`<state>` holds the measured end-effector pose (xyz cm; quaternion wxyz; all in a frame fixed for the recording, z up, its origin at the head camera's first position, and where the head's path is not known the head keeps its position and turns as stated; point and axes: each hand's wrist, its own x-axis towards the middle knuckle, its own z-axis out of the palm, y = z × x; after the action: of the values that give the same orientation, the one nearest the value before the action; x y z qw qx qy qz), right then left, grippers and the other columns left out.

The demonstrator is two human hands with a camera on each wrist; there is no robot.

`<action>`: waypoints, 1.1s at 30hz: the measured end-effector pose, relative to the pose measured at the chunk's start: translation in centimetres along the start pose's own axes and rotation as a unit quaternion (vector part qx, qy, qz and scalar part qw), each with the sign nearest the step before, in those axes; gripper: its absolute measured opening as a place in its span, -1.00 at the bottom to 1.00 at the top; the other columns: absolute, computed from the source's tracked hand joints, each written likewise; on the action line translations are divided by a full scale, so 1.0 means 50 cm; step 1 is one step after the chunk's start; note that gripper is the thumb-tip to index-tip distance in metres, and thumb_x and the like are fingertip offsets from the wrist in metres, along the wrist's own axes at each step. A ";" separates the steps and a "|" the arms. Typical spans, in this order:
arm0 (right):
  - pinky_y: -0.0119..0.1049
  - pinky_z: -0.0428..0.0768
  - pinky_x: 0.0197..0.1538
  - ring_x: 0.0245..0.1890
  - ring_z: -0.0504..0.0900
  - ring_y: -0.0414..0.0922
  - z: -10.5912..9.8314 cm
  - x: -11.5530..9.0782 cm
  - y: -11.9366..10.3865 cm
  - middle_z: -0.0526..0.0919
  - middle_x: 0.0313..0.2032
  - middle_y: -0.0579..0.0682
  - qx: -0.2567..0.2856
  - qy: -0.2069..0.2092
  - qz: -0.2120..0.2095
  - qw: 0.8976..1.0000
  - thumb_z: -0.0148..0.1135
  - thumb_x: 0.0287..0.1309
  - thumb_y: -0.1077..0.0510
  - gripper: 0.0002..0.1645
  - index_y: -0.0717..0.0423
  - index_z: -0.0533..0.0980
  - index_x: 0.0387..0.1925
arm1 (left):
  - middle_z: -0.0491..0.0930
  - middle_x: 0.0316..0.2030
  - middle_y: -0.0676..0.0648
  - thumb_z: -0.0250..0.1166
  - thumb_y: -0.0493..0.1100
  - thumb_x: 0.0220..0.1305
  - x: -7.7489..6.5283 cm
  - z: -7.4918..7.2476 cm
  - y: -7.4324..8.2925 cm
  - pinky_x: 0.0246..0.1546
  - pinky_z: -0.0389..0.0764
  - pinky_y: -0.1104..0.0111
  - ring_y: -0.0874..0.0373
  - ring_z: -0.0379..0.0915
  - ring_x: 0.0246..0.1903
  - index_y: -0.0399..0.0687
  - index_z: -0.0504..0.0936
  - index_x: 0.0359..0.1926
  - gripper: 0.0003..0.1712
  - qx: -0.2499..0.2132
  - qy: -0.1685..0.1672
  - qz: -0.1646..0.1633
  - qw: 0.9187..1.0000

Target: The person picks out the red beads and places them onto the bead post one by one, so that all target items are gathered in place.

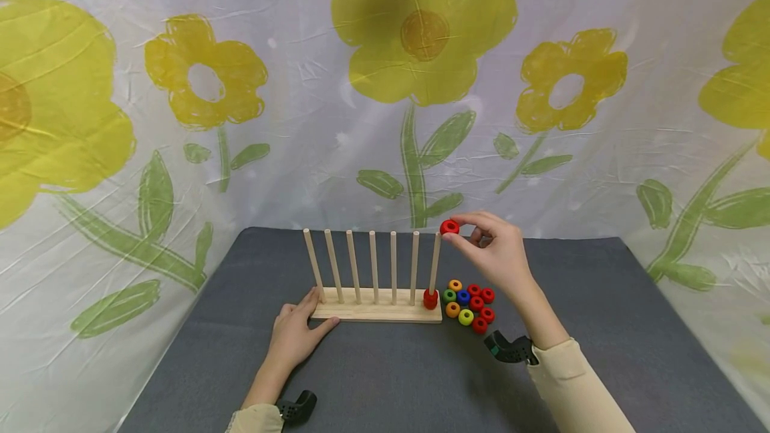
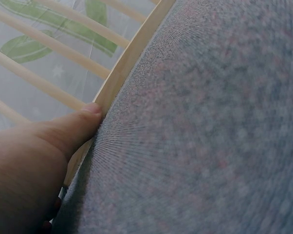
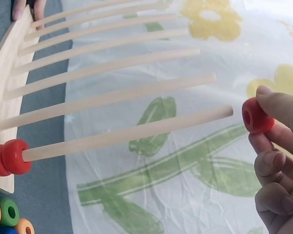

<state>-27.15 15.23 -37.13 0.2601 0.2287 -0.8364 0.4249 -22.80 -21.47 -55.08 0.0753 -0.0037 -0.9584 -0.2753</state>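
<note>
My right hand point(image 1: 496, 249) pinches a red bead point(image 1: 449, 227) between thumb and fingers, just off the top of the rightmost peg point(image 1: 434, 262). In the right wrist view that bead point(image 3: 257, 116) has its hole facing the peg's tip, with a small gap between. Two red beads point(image 3: 15, 157) sit stacked at the foot of this peg. The wooden peg rack point(image 1: 379, 313) stands on the table with several upright pegs. My left hand point(image 1: 295, 333) holds the left end of its base, the thumb point(image 2: 92, 109) along the front edge.
Right of the rack lies a cluster of loose beads: several red ones point(image 1: 476, 304), a blue one point(image 1: 462, 297), a green one point(image 1: 449, 295), a yellow one point(image 1: 466, 317) and two orange ones point(image 1: 453, 310). A dark cloth covers the table point(image 1: 385, 379). Behind hangs a flowered curtain point(image 1: 301, 152).
</note>
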 end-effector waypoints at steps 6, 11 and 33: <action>-0.28 0.52 -0.43 -0.54 0.49 -0.20 0.003 0.000 0.000 0.78 -0.18 -0.01 -0.002 -0.004 -0.002 1.000 0.61 0.19 0.15 -0.67 0.07 0.80 -0.01 | 0.33 0.55 -0.20 0.47 0.24 0.34 -0.003 -0.001 0.001 0.07 0.40 -0.06 -0.19 0.40 0.11 -0.13 0.31 0.61 0.01 -0.004 0.002 0.000 1.000; -0.31 0.53 -0.43 -0.54 0.50 -0.21 0.006 0.001 -0.001 0.78 -0.15 -0.01 0.000 -0.007 -0.002 1.000 0.62 0.18 0.13 -0.67 0.06 0.80 -0.01 | 0.32 0.56 -0.20 0.46 0.24 0.34 -0.002 -0.003 0.001 0.09 0.40 -0.08 -0.20 0.40 0.13 -0.12 0.30 0.61 0.01 -0.005 -0.001 -0.002 1.000; -0.32 0.48 -0.44 -0.54 0.48 -0.16 0.025 0.007 -0.002 0.79 -0.17 -0.06 0.007 -0.030 0.005 1.000 0.61 0.20 0.10 -0.66 0.04 0.80 0.01 | 0.30 0.57 -0.19 0.44 0.26 0.35 -0.001 -0.004 0.000 0.11 0.40 -0.09 -0.21 0.40 0.16 -0.11 0.28 0.62 0.02 -0.003 -0.009 0.000 1.000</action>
<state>-27.64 14.09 -37.47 0.2313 0.2392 -0.8417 0.4253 -22.69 -21.60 -54.91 0.0668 -0.0061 -0.9581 -0.2785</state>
